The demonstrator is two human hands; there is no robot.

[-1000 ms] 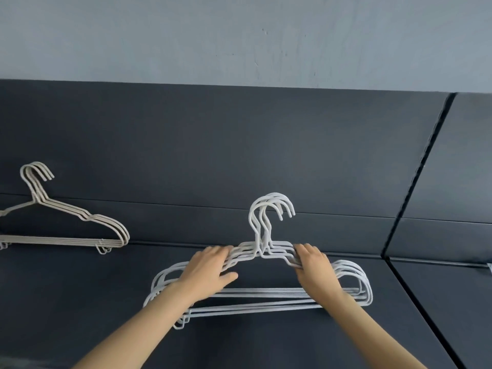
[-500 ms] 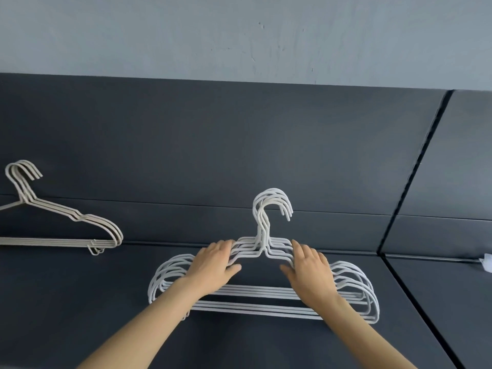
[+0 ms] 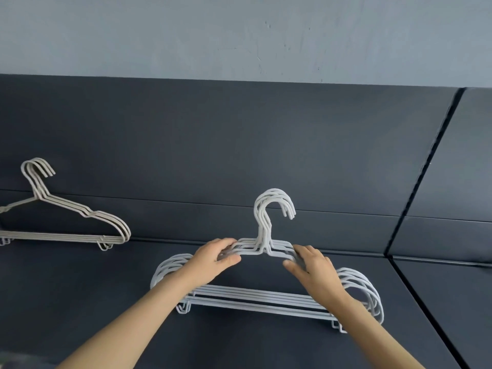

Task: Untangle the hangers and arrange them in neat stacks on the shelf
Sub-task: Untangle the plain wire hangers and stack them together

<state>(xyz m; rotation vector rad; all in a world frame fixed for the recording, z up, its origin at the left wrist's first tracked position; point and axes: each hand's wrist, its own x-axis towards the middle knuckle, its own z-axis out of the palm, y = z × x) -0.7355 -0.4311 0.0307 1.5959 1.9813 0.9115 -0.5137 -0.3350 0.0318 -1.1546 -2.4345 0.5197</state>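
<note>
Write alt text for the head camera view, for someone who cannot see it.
A person's left hand and right hand grip a stack of white hangers on either side of its hooks, on a dark shelf. A stack of beige hangers lies further left, partly cut off by the frame edge.

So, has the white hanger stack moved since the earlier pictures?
Yes: the white hanger stack turned slightly; its right end swung frontward, closer to the shelf seam.

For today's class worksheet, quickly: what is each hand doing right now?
Left hand: grips the white hangers.
Right hand: fingers on the same hangers; grip cannot be told.
</note>
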